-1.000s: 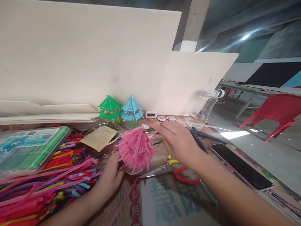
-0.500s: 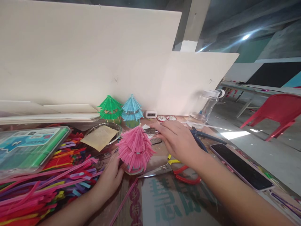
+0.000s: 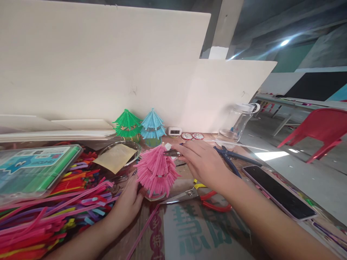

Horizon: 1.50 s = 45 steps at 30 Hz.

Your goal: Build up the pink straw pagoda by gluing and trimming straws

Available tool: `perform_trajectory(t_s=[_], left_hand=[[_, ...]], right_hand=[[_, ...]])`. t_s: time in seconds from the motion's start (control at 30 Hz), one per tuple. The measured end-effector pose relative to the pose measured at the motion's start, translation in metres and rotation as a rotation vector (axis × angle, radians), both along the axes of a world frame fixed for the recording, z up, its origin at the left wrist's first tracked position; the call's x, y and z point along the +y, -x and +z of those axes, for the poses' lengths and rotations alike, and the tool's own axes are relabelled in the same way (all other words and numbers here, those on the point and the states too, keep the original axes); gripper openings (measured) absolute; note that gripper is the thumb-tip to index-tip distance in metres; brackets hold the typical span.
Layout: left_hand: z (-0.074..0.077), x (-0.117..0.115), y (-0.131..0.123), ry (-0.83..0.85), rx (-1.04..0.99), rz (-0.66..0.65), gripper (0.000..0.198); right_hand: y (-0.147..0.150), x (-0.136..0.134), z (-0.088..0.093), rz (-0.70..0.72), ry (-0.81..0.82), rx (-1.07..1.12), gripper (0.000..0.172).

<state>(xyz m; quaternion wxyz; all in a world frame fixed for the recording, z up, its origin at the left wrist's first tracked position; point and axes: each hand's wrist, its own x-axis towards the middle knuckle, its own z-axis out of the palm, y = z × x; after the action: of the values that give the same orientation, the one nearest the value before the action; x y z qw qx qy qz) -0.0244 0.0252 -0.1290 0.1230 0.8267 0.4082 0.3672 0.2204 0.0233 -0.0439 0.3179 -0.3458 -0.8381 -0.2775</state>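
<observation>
A pink pipe-cleaner tree point(image 3: 157, 171) stands upright near the middle of the table. My left hand point(image 3: 131, 196) wraps round its lower left side, fingers partly hidden behind it. Dark-handled pliers point(image 3: 230, 155) are in my right hand point(image 3: 202, 157), their metal tip touching the pink tree near its top. Below that hand, scissors point(image 3: 187, 195) with red and yellow handles lie on the table, blades towards the tree's base. One pink pipe cleaner point(image 3: 143, 231) lies in front of the tree.
Behind stand a green tree point(image 3: 127, 124), a blue tree point(image 3: 152, 124), a small clock point(image 3: 174, 131) and a clear jug point(image 3: 234, 122). Coloured pipe cleaners point(image 3: 54, 224) and a plastic case point(image 3: 38, 169) lie left. A phone point(image 3: 279, 191) rests right.
My right hand has moved slightly left with the pliers, whose tip now reaches the pink tree's upper part. My left hand has stayed at the tree's side.
</observation>
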Motion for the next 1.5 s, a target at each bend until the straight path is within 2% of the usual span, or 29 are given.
perform_trajectory(t_s=[0.27, 0.73, 1.0, 1.5], left_hand=[[-0.0005, 0.0008, 0.0008, -0.029, 0.013, -0.017, 0.036], [-0.0008, 0.0007, -0.0001, -0.03, -0.014, -0.014, 0.029], [-0.0033, 0.0007, 0.0014, -0.038, 0.007, -0.017, 0.036], [0.0004, 0.0001, -0.0004, 0.016, -0.014, -0.008, 0.03]], right_hand=[[-0.0007, 0.0016, -0.0019, -0.002, 0.021, 0.005, 0.026], [-0.0009, -0.0012, 0.003, 0.052, -0.002, 0.014, 0.026], [-0.0001, -0.0002, 0.0005, 0.017, 0.009, 0.01, 0.027], [0.001, -0.0002, -0.0018, 0.016, 0.026, 0.021, 0.028]])
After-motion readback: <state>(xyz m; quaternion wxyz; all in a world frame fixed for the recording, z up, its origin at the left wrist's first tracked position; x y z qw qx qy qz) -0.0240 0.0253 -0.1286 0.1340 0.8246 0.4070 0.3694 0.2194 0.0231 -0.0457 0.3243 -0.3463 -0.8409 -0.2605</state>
